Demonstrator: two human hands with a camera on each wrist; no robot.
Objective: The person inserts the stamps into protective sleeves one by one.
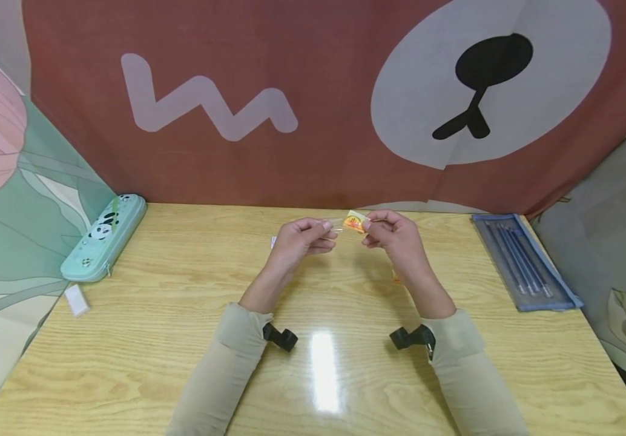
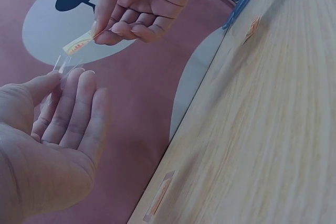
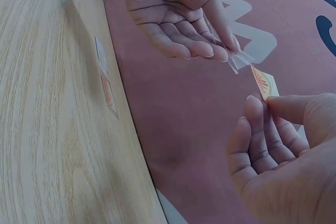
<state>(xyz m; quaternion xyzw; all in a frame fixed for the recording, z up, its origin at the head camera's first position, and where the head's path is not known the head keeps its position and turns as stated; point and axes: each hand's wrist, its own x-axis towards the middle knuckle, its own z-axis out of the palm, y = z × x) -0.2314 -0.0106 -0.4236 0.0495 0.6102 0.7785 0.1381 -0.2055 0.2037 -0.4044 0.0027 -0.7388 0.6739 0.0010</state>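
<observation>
On my feed: case [image 1: 105, 239] on table [image 1: 128, 351] left, block [image 1: 76, 300] just before it; pouch [image 1: 557, 275] right, pencils [image 1: 520, 257] inside; card [image 1: 354, 221] centre, in right hand [image 1: 398, 241]; cloth [image 1: 335, 145] behind.

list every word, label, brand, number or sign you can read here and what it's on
No text is legible anywhere.
Orange-and-yellow card in the right hand: printed marks too small to read.
Flat printed pieces on the table: too blurred.
Teal pencil case: panda pictures, no readable lettering.
Red backdrop: white zigzag, no legible letters.

Card [image 1: 354, 222] print too small, sleeves [image 1: 216, 372] cropped
</observation>
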